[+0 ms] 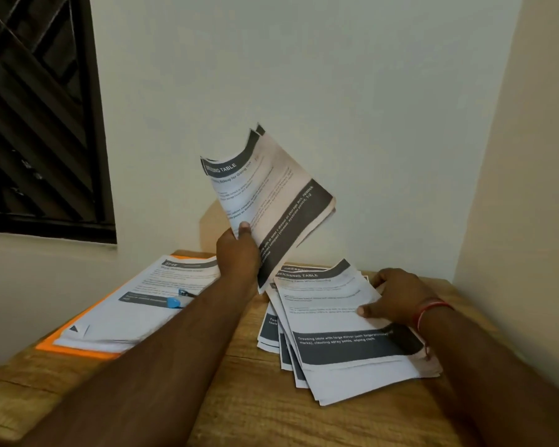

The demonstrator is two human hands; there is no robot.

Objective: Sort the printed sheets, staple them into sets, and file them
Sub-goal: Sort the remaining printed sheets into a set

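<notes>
Raised sheaf (271, 195) above table (239, 398) centre, long axis steep, header end up, leaning left, white pages, dark bands, curled corner, left hand (238, 250) clamped on lower edge, right hand (394, 298) gripping fanned pile (336, 343)

We could not read the blurred fine print on the raised sheets (271, 195). The left forearm (181, 343) covered part of a blue object (174, 302), which we could not identify. The top page (329, 304) hid most of the fanned pile (268, 330). The window (36, 108) ran off the left edge.
</notes>
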